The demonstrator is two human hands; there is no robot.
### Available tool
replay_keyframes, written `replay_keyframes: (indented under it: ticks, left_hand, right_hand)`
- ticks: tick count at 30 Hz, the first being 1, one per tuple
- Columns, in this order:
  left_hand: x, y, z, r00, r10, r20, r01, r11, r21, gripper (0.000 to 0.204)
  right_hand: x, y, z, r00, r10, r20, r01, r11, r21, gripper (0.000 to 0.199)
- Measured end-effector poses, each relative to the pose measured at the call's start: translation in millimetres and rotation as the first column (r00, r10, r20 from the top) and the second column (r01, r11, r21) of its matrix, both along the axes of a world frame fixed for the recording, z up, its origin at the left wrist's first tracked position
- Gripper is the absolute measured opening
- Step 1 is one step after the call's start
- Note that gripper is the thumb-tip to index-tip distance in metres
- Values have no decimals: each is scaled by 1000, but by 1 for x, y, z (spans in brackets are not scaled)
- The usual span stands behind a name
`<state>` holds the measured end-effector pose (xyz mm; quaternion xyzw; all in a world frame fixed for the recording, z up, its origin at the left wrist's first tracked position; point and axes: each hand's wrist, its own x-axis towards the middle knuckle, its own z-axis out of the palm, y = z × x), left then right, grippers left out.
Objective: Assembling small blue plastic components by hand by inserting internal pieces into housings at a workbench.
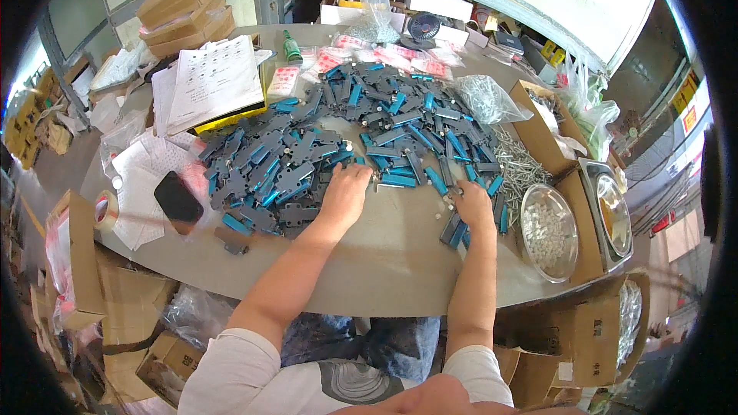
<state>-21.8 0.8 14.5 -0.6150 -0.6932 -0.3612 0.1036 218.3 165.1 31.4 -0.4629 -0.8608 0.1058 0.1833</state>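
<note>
A broad heap of dark grey and blue plastic parts [277, 165], long and narrow with flanged ends, spreads over the grey table [384, 246]. My left hand [347, 192] is at the heap's near edge with its fingers bent together among the parts; what they hold is hidden. My right hand [473, 204] is closed near the right end, fingers curled in beside several small white pieces [449, 206]. Whatever it pinches is too small to make out. Just below its fingers lie a few grey-blue parts [453, 230] in a small group.
Right of the heap are loose screws [519, 165], a metal bowl [550, 204] of small white pieces and a cardboard box [580, 219]. A black phone [178, 201], a tape roll [106, 211] and papers [211, 84] lie left. A bag of screws [488, 100] and green bottle [291, 48] stand farther back.
</note>
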Motion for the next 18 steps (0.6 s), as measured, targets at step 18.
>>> replay_keyframes:
  ticks: [18]
  left_hand:
    - [130, 71, -14, 872, -377, 312, 444, 879, -177, 31]
  right_hand:
    - [2, 8, -1, 972, 95, -215, -99, 995, -9, 28]
